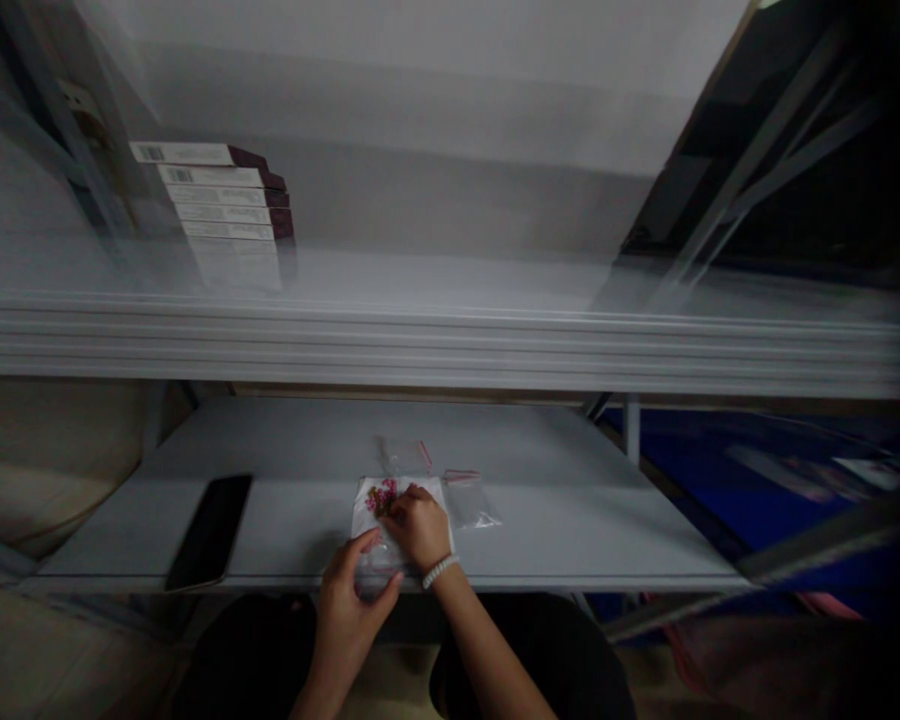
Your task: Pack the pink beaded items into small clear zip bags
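Our left hand (349, 595) at desk's (570, 540) front edge: thumb, forefinger spread wide by white sheet (359, 516); contact we cannot tell. Our right hand (424, 530) over sheet, fingertips bunched beside pink cluster (380, 496) near sheet's rear left corner; whether pinching, we cannot tell. Phone (210, 530) near desk's front left corner.

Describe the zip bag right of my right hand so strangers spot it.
On the lower shelf, find the right hand. The clear zip bag lies to its right. Its red strip runs along the far edge; the bag farther back has one down its right side.
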Available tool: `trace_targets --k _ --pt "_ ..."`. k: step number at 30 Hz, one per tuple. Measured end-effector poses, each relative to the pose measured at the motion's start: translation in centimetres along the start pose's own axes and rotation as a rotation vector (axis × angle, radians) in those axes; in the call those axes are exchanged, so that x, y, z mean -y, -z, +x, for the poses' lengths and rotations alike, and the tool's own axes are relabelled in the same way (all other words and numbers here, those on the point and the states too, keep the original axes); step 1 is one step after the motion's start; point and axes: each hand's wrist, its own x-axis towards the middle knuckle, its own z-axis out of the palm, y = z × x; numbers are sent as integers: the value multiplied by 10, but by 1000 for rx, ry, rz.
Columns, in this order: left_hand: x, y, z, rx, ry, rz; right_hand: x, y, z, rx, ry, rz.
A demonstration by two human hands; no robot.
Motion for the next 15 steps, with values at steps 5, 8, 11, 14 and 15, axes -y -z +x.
trace_targets --k 5,8,11,14,15 --pt "1 0 1 0 3 11 2 -2 2 17 -8 -24" --pt "0 1 1 7 12 12 2 -2 2 28 -7 -9" --pt "-1 1 1 1 11 16 2 -1 2 45 16 15" --pt "-1 0 1 -3 11 18 2 0 2 65 33 34" --pt "-1 0 0 -2 11 19 2 0 1 65 37 41"
